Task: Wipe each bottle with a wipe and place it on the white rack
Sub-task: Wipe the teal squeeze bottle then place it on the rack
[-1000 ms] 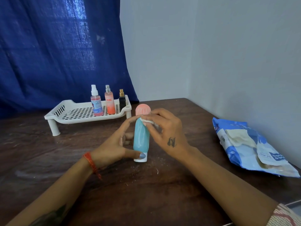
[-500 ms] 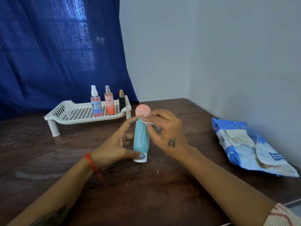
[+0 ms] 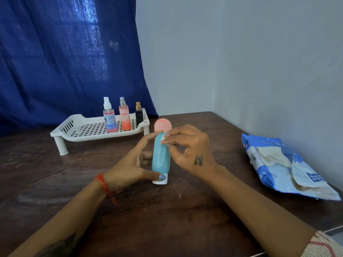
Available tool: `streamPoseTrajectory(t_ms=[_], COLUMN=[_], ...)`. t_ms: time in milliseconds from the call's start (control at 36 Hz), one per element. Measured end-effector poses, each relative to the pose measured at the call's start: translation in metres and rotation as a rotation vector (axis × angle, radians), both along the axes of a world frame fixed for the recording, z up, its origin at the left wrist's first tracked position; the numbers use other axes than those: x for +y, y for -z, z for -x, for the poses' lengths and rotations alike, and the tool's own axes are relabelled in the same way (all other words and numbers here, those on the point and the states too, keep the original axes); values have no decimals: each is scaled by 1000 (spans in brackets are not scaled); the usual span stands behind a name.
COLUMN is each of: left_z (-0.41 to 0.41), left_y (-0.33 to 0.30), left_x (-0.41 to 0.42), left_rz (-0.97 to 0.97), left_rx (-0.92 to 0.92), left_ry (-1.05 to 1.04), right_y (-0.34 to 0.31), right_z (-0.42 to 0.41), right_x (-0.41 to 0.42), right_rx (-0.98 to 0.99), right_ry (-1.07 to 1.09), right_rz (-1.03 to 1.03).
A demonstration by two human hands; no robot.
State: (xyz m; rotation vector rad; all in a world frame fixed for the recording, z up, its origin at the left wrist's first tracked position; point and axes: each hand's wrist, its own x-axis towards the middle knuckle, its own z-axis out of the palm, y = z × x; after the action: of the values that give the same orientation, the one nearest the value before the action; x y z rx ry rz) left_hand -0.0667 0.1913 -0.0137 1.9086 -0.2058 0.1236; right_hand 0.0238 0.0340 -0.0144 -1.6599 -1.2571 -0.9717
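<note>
The white plastic rack with a perforated floor and short legs stands at the far side of the dark brown wooden worktop. Three bottles stand upright in a row at its right end: a clear spray bottle with pink liquid and a white nozzle, a peach-coloured spray bottle with a silver nozzle, and a small black bottle with a gold cap. The left part of the rack floor carries nothing. On the right side of the worktop lies a blue and white soft pack of wipes; its flap is peeled back and pale wipes show in the opening.

Between the two hands stands a turquoise squeeze tube with a white cap and a pink flat end. The left hand holds it in a wide grip: the thumb lies against the tube just above the cap, the index finger reaches up to the top part. The right hand pinches a small white wipe with curled fingers and presses it on the upper part of the tube.

The tube is near the middle of the worktop, in front of the rack and apart from it. Its long axis is almost vertical, cap down on the wood, pink end pointing up.
</note>
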Motion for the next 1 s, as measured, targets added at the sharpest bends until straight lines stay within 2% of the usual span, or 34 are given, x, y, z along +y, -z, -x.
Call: streamPoseTrajectory(t_ms=[111,278,611,806,1000], left_z=[0,0,1,0,0], left_y=[1,1,1,2,1], left_x=[0,1,1,2,1], left_rz=[2,30,58,77,121], left_rx=[-1,2,22,30,37], left_ry=[-5,5,4,8,2], right_y=[1,0,4,1,2], right_z=[-1,3,-6,-2,-7], right_x=[0,2,0,1,-1], right_rx=[32,43,243,278,338], right_ry=[51,-61,-35,-162,-128], right_rz=[7,83,-54,8,2])
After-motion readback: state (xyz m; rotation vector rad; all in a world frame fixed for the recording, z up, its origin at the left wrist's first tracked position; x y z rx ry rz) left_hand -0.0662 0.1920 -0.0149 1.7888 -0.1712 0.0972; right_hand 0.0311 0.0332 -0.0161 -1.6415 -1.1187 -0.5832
